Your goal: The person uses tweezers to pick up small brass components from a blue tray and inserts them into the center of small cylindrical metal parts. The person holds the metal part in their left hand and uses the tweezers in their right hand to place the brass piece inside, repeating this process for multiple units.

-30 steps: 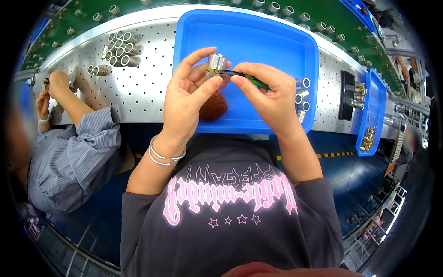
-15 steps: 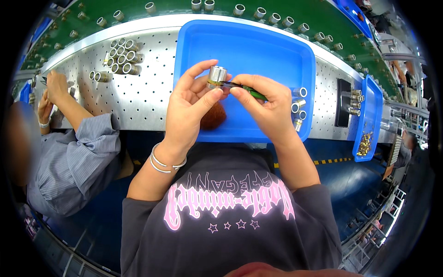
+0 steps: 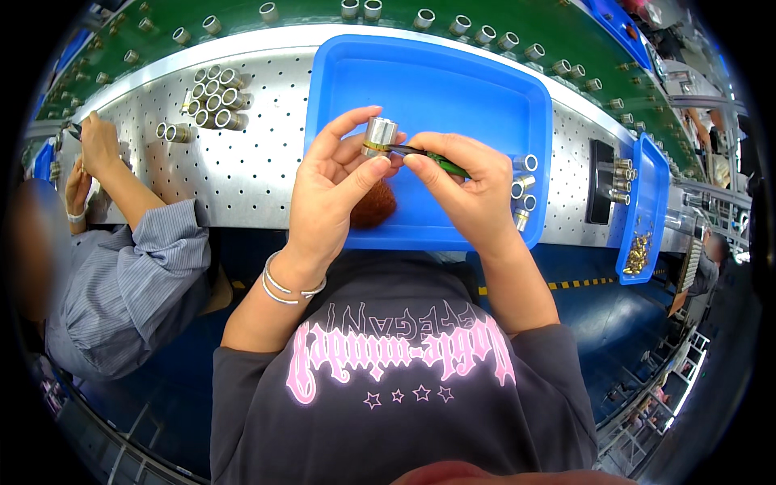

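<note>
My left hand (image 3: 335,178) grips a shiny metal cylinder (image 3: 380,131) between thumb and fingers, above the blue tray (image 3: 453,77). A yellowish band runs round its lower part. Closed round a slim tool with a green handle (image 3: 446,166) and dark, narrow tip, my right hand (image 3: 465,174) brings that tip against the band. Whether the tool is tweezers or a knife I cannot tell. Under my left hand lies a reddish-brown fuzzy pad (image 3: 374,206) in the tray. Several metal sleeves (image 3: 524,184) rest along the tray's right side.
A cluster of metal sleeves (image 3: 217,99) stands on the perforated metal table (image 3: 250,174). Beyond it, a green conveyor (image 3: 315,14) carries more sleeves. At right are a black flat device (image 3: 600,182) and a blue tray (image 3: 653,194) with small brass parts. A co-worker's hand (image 3: 101,145) is at left.
My hands, the cylinder and the tool stay nearly in place. Sleeves on the conveyor have shifted slightly to the right. The co-worker's hand has moved a little.
</note>
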The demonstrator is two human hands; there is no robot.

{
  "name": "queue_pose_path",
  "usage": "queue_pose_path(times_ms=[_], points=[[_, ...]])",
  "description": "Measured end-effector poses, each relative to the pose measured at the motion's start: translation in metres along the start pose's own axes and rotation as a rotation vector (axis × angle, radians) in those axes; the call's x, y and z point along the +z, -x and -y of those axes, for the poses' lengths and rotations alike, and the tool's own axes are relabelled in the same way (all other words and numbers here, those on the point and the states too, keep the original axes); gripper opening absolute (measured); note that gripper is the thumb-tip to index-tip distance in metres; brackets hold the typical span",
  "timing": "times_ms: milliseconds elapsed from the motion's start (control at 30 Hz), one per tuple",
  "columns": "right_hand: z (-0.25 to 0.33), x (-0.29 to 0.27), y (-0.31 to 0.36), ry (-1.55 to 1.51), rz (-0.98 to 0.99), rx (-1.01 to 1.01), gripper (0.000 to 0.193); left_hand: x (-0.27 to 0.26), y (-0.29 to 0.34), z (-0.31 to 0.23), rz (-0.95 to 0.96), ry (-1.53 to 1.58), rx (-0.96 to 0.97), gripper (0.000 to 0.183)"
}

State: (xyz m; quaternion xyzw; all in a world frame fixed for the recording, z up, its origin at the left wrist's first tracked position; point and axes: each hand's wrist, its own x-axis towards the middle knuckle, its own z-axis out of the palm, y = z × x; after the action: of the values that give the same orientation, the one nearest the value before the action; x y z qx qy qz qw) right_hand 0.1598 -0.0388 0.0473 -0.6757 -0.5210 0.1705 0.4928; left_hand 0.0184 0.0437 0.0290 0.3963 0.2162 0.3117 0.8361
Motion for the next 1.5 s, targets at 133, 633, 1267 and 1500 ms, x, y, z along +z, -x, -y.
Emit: queue_pose_path(times_ms=[133, 633, 1267, 1500], points=[[0.001, 0.0, -0.001, 0.031, -0.002, -0.018, 0.014, 0.0, 0.0, -0.001, -0.001, -0.007, 0.003, 0.047], [0.005, -0.006, 0.003, 0.147, 0.04, -0.078, 0.017, -0.003, 0.0, -0.003, -0.005, -0.042, 0.002, 0.047], [-0.007, -0.009, 0.009, 0.434, -0.044, -0.259, 0.014, -0.006, 0.003, 0.0, 0.002, -0.083, 0.011, 0.041], [-0.002, -0.007, 0.01, 0.409, -0.019, -0.401, 0.017, -0.003, 0.002, 0.0, -0.023, -0.083, 0.038, 0.047]])
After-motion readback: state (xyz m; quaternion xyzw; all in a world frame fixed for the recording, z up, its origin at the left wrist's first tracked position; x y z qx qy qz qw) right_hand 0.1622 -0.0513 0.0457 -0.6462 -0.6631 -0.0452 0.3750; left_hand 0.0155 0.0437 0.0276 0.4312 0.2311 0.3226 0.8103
